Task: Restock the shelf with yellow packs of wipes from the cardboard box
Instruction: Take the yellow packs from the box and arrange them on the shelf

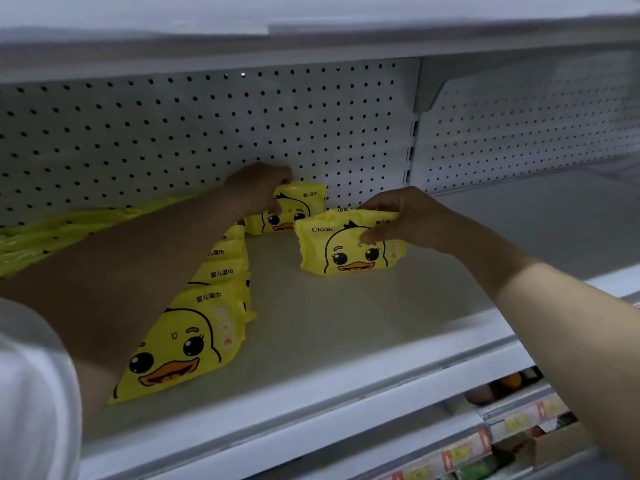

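Yellow duck-face packs of wipes stand on a white shelf (pixel 346 327). My left hand (pixel 258 188) grips the top of one pack (pixel 294 211) at the back of the shelf, close to the pegboard. My right hand (pixel 403 218) holds a second pack (pixel 343 247) by its top right edge, just in front and to the right; I cannot tell whether it touches the shelf. A row of several packs (pixel 194 327) stands front to back on the left, partly hidden by my left forearm. The cardboard box is out of view.
A white pegboard (pixel 207 133) backs the shelf, and an upper shelf (pixel 311 39) hangs close overhead. More yellow packs (pixel 52 233) lie at the far left. An upright post (pixel 412 150) divides off the bay on the right. Lower shelves with price tags (pixel 512 424) sit below right.
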Motion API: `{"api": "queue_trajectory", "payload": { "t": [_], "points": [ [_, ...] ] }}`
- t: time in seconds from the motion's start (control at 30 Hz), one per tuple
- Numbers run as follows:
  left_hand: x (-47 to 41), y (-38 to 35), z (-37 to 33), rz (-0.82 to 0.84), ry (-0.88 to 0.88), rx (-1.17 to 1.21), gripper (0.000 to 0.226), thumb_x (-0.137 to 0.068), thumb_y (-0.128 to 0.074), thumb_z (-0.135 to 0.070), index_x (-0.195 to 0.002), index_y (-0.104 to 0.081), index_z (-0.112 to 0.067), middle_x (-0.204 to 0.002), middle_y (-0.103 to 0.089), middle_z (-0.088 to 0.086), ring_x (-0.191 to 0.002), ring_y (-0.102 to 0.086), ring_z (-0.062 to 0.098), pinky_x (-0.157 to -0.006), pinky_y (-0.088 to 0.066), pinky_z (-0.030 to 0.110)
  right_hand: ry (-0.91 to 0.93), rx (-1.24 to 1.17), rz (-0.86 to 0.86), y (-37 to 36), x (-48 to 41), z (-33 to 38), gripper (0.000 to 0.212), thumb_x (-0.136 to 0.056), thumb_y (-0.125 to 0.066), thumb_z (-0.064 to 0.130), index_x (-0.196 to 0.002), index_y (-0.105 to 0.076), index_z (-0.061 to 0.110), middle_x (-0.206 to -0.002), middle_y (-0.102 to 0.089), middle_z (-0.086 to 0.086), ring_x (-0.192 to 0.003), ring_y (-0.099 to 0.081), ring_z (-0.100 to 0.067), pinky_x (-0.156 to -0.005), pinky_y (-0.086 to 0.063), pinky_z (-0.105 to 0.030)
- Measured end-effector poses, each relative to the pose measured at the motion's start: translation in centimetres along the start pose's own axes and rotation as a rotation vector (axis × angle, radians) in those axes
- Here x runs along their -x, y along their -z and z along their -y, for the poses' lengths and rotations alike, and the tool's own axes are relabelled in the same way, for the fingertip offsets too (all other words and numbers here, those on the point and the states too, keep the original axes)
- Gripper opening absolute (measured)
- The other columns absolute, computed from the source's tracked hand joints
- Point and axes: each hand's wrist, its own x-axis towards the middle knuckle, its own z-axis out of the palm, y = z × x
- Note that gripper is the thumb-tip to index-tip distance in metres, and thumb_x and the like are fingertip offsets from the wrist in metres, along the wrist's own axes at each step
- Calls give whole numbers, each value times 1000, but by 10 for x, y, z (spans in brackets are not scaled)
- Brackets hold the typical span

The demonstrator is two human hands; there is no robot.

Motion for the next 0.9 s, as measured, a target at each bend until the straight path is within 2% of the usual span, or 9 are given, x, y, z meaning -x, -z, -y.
{"api": "queue_trajectory", "payload": {
  "t": [0.1,0.2,0.3,0.4,0.47,0.6,0.7,0.8,0.9],
  "points": [
    [-2,-6,-3,-41,51,-127,59,-74,-82,-22,-125,-52,-17,-114,-60,9,-99,-55,27,-70,-42,31,44,6,23,1,1,-2,45,-69,-89,14,-109,-72,23,-105,-74,6,-97,-70,-8,-90,-56,-31],
    [1,-6,-13,-133,86,-194,62,-72,-83,-27,-123,-50,-15,-117,-56,10,-106,-52,28,-78,-46,36,62,51,35,2,-2,-3,48,-64,-91,28,-107,-71,35,-105,-73,10,-101,-68,-5,-96,-54,-38],
    [12,6,-33,-243,69,67,47,-77,-79,-38,-109,-53,-14,-109,-56,8,-102,-52,26,-75,-43,34,106,105,54,4,-8,-2,51,-56,-90,41,-102,-70,46,-103,-72,16,-102,-66,-3,-94,-53,-40],
    [34,18,-63,-228,40,503,33,-84,-74,-38,-95,-58,-10,-95,-65,6,-88,-60,20,-71,-46,29,187,76,55,3,-14,0,50,-68,-90,21,-110,-68,33,-96,-67,20,-92,-63,3,-81,-53,-24],
    [53,20,-78,-182,26,617,28,-84,-75,-34,-93,-61,-11,-94,-69,4,-88,-64,16,-71,-49,22,227,93,38,1,-17,2,51,-70,-89,19,-114,-64,27,-94,-62,22,-90,-60,2,-72,-49,-20],
    [74,6,-81,-171,107,607,25,-78,-81,-27,-91,-64,-16,-93,-70,2,-90,-66,14,-74,-51,26,267,30,-16,-2,-24,-5,49,-70,-88,15,-109,-59,19,-97,-64,16,-96,-62,-3,-76,-52,-27],
    [82,-4,-75,-206,182,618,24,-76,-83,-21,-90,-64,-17,-94,-68,-1,-91,-63,9,-71,-46,14,296,5,-6,-1,-25,-13,41,-72,-87,15,-103,-59,19,-99,-67,10,-99,-64,-4,-77,-55,-30],
    [89,-7,-77,-244,224,611,24,-77,-82,-17,-92,-63,-16,-91,-63,-11,-87,-56,-4,-71,-43,8,313,-44,0,0,-27,-21,31,-75,-85,12,-95,-62,18,-92,-69,8,-91,-66,-7,-75,-53,-30],
    [94,-7,-84,-297,233,576,24,-77,-82,-16,-92,-63,-15,-88,-60,-10,-82,-53,-5,-68,-42,10,326,-115,-2,-2,-27,-24,25,-76,-83,9,-91,-64,14,-91,-70,1,-82,-66,-7,-73,-51,-27]
  ]
}}
